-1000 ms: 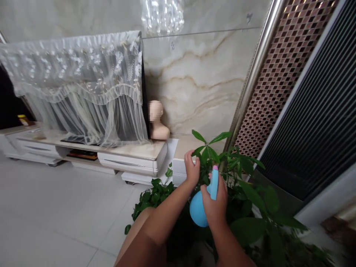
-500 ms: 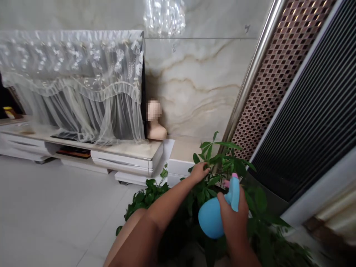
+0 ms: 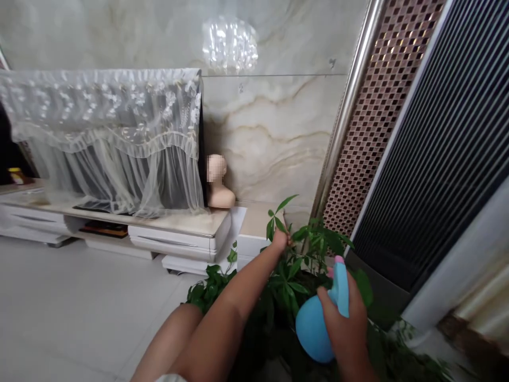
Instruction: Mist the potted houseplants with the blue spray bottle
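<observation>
A leafy green potted-type plant (image 3: 292, 284) spreads in front of me, its pot hidden by leaves. My left hand (image 3: 281, 240) is reached out to it, fingers closed on a leafy stem (image 3: 275, 218) whose leaves stick out above the hand. My right hand (image 3: 348, 318) is wrapped round a spray bottle (image 3: 314, 329) with a round blue body, light blue trigger head and pink nozzle. The bottle is held just this side of the plant, its nozzle turned toward the leaves.
A long white TV cabinet (image 3: 170, 241) runs along the wall to the left. On it stand a lace-covered television (image 3: 119, 143) and a mannequin head (image 3: 221, 197). A tall ribbed black unit (image 3: 429, 159) rises at the right. More foliage (image 3: 210, 284) grows low beside my left arm.
My left hand has closed on a stem and drawn its leaves to the left. The spray bottle has shifted slightly right and down in view. The whole view has tilted a little.
</observation>
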Available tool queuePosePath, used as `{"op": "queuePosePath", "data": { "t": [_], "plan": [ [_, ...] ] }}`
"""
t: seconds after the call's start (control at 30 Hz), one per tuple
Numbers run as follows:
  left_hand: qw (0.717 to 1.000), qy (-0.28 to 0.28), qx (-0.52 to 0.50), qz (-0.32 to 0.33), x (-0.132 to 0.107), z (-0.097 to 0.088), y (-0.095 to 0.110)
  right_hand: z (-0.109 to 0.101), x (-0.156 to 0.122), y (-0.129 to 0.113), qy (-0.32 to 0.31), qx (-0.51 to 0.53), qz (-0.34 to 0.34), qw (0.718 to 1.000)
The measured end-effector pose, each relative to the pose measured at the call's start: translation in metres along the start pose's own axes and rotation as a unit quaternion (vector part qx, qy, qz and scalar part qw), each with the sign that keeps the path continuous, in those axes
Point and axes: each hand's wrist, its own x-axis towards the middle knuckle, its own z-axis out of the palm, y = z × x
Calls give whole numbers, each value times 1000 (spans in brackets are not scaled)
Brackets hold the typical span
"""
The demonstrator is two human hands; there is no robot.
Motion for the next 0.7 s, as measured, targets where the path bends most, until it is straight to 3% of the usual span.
{"op": "queuePosePath", "data": {
  "t": [0.17, 0.3, 0.4, 0.53, 0.7],
  "plan": [
    [992, -84, -30, -90, -23, -16, 10, 3, -12, -5, -38, 39, 21, 998],
    [982, -133, -62, -118, -45, -19, -3, 5, -22, 8, -68, 38, 8, 997],
    [982, -127, -83, -114, -55, -20, -16, 3, -26, 15, -90, 29, -2, 996],
    [993, -53, -89, -60, -56, -19, -19, -4, -25, 15, -74, 23, 12, 997],
    [984, 143, -65, 79, -50, -26, -22, -11, -23, 16, -70, 20, 13, 997]
  ]
}}
